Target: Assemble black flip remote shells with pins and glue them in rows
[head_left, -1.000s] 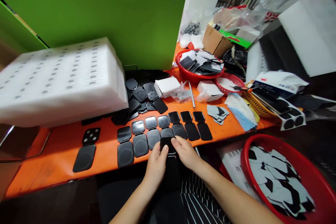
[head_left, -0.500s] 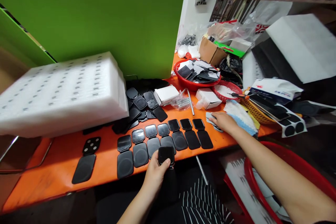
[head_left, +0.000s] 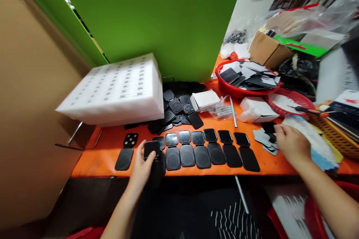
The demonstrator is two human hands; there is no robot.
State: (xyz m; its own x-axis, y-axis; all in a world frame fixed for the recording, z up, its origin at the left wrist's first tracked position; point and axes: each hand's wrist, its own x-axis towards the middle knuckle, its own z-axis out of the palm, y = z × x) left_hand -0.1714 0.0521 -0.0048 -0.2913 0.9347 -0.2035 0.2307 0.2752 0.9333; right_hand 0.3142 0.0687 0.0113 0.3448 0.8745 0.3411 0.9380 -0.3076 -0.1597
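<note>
My left hand (head_left: pixel 141 166) is closed around a black two-part folding pad (head_left: pixel 152 150), thumb on its glossy square section. It is over the left end of a row of several similar folding pads (head_left: pixel 202 156), laid open along the front of the table. At the right, my right hand (head_left: pixel 293 145) has its fingertips closed at a thin black square sheet (head_left: pixel 268 127). Just beneath lies a small pile of grey square pieces (head_left: pixel 265 140). Left of the row, one folding pad (head_left: pixel 130 140) shows light dots on its upper section.
A white foam block (head_left: pixel 117 89) stands at the back left before a green panel (head_left: pixel 157 18). Jumbled black pads (head_left: pixel 179 108) lie beside it. White boxes (head_left: pixel 206 99), a metal rod (head_left: pixel 233 111) and a red basket of sheets (head_left: pixel 224 78) occupy the back right.
The view has swung left. My left hand has moved with its folding pad toward the row's left end. My right hand has drawn back rightward from the grey pile, and a black sheet shows at its fingertips.
</note>
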